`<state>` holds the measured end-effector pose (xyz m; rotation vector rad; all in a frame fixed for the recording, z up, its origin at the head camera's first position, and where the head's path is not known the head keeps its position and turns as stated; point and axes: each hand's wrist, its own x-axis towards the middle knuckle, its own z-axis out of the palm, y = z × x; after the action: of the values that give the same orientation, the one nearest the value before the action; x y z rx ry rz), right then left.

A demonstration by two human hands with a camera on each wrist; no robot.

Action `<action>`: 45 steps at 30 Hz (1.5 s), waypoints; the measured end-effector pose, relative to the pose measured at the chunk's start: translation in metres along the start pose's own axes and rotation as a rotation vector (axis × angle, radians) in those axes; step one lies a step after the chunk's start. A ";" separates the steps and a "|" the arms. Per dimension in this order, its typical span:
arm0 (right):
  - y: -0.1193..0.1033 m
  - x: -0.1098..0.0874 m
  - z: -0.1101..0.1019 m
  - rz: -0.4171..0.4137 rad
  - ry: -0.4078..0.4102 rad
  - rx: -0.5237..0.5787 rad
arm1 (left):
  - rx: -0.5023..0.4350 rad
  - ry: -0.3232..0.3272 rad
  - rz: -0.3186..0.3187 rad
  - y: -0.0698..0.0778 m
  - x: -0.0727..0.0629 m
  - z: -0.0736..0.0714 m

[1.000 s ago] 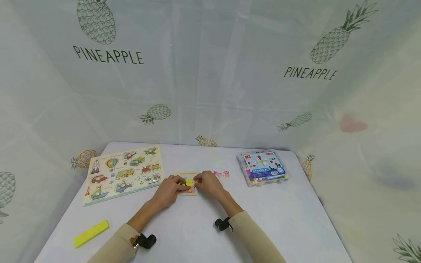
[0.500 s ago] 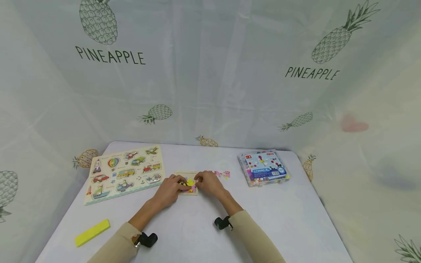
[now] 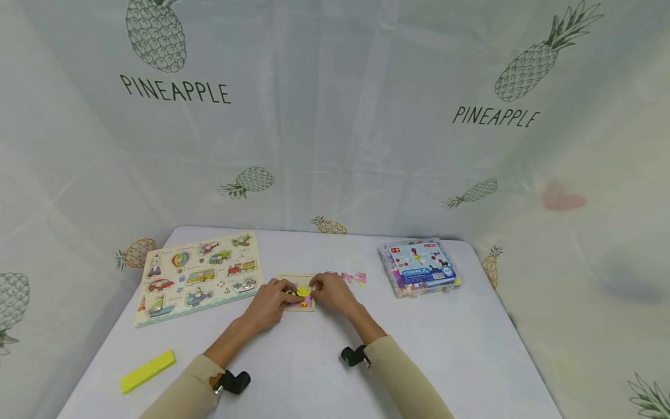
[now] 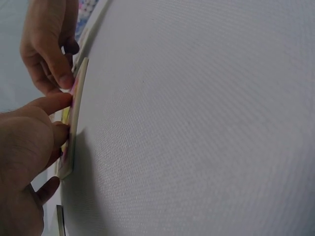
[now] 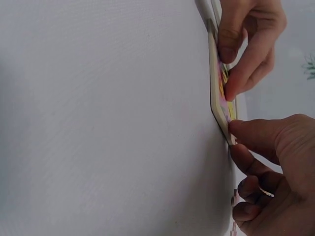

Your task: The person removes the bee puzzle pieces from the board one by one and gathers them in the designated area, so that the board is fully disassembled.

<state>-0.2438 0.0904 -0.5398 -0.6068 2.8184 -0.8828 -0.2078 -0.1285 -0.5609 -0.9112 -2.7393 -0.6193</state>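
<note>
A small wooden jigsaw puzzle board (image 3: pixel 299 307) with a yellow, pink and black picture lies on the table, partly hidden by both hands. My left hand (image 3: pixel 268 304) reaches over its left part, and the fingertips press on the picture. From the other side my right hand (image 3: pixel 333 292) holds the board's right edge. In the right wrist view, the right thumb (image 5: pixel 256 132) is on top at the board's corner, with the forefinger below at the rim. Just right of that hand lie several pink puzzle pieces (image 3: pixel 360 278).
At the left lies a large wooden puzzle board (image 3: pixel 220 291) with vehicle pictures. A yellow block (image 3: pixel 148 370) rests at the front left. To the right is a clear plastic box (image 3: pixel 419 266) with colourful parts and a blue label. A pineapple-print curtain (image 3: pixel 324 134) hangs behind the table.
The whole head view shifted slightly between the first two frames. Both hands stay at the small puzzle board with hardly any visible movement.
</note>
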 end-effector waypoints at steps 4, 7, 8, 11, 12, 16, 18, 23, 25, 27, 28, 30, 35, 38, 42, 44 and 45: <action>0.000 0.000 0.001 0.011 0.001 -0.001 | -0.004 -0.003 -0.005 0.000 0.000 -0.001; 0.000 0.000 0.001 0.015 0.002 0.007 | 0.001 0.001 -0.005 0.000 0.000 -0.001; -0.001 0.000 0.001 0.015 0.002 0.009 | 0.004 0.001 -0.004 0.000 0.000 -0.001; -0.001 0.000 0.000 0.014 0.003 0.016 | 0.010 0.002 -0.002 -0.001 0.000 -0.001; -0.001 0.000 0.000 0.016 0.003 0.018 | 0.015 0.002 -0.001 -0.001 0.000 0.000; -0.002 0.001 0.000 0.031 0.013 0.051 | 0.023 0.001 0.004 -0.001 0.001 -0.001; -0.003 0.002 -0.001 0.039 0.020 0.073 | 0.027 0.003 0.005 -0.001 0.001 -0.001; -0.004 0.002 -0.001 0.046 0.026 0.108 | 0.031 0.001 0.002 -0.001 0.001 -0.001; -0.004 0.001 -0.001 0.049 0.025 0.115 | 0.030 -0.003 0.000 -0.001 0.001 -0.001; -0.004 0.000 -0.001 0.051 0.025 0.121 | 0.034 -0.006 -0.002 -0.001 0.000 0.000; -0.004 -0.001 -0.001 0.052 0.025 0.125 | 0.032 -0.007 -0.003 0.000 0.000 -0.001; -0.004 -0.003 -0.001 0.050 0.027 0.138 | 0.028 -0.009 -0.005 0.000 0.000 -0.001; -0.003 -0.004 0.000 0.048 0.033 0.168 | 0.019 -0.013 -0.007 0.000 0.000 -0.001; -0.002 -0.004 0.000 0.048 0.041 0.181 | 0.017 -0.012 -0.008 0.000 0.001 0.000; -0.003 -0.006 -0.003 0.043 0.053 0.225 | 0.014 -0.009 -0.005 0.000 0.001 0.000; -0.001 -0.009 -0.006 0.039 0.064 0.257 | 0.018 -0.007 0.000 -0.001 0.001 0.001; 0.000 -0.011 -0.008 0.041 0.068 0.273 | 0.021 -0.007 0.003 -0.001 0.001 0.001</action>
<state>-0.2357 0.0992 -0.5329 -0.4873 2.6878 -1.2730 -0.2096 -0.1283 -0.5621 -0.9143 -2.7445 -0.5873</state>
